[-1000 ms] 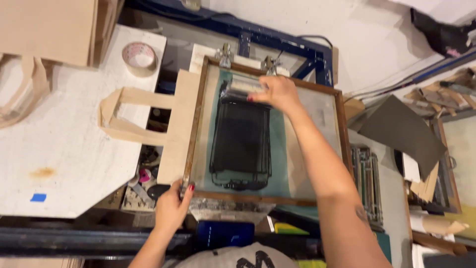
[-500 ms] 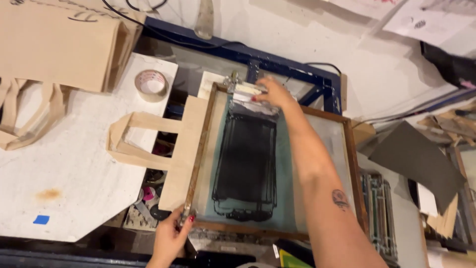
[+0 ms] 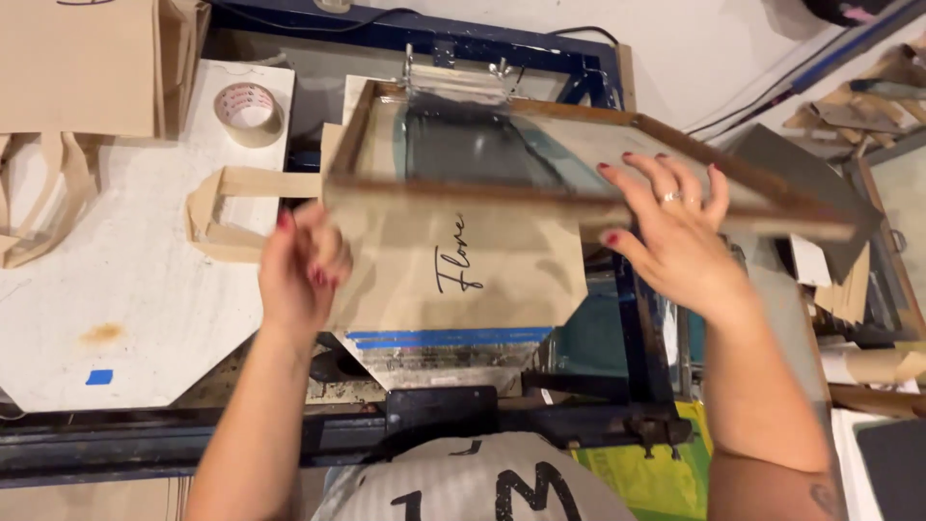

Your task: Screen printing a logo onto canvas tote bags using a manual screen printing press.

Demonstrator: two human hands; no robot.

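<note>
Both of my hands are on the wooden printing screen frame (image 3: 579,198), which is tilted up off the press. My right hand (image 3: 675,236) is spread flat, fingers splayed, pressing against the underside of the frame's near rail at centre right of the picture, so it is open and not wrapped around anything. My left hand (image 3: 301,270), at centre left, is motion-blurred; its fingers curl near the frame's near left corner, but I cannot tell whether they actually clamp the wood or only rest against it.

That frame is a brown wooden rectangle with a teal-green mesh, a dark inked patch showing through it toward the upper centre. Its far edge sits in the metal clamps (image 3: 453,72) of the blue press arm (image 3: 424,39) at the top of the view, and the near edge hangs above the bag.

Beneath it lies a tan canvas tote bag (image 3: 482,270) on the platen, flat, bearing a black script word printed across its middle. The bag's handles (image 3: 217,207) trail out to the left onto the white table (image 3: 125,289). A blue tape strip (image 3: 444,338) edges the platen just below the bag.

A roll of tape (image 3: 249,111) sits at upper left on the table, beside a stack of unprinted tan bags (image 3: 82,63).
</note>
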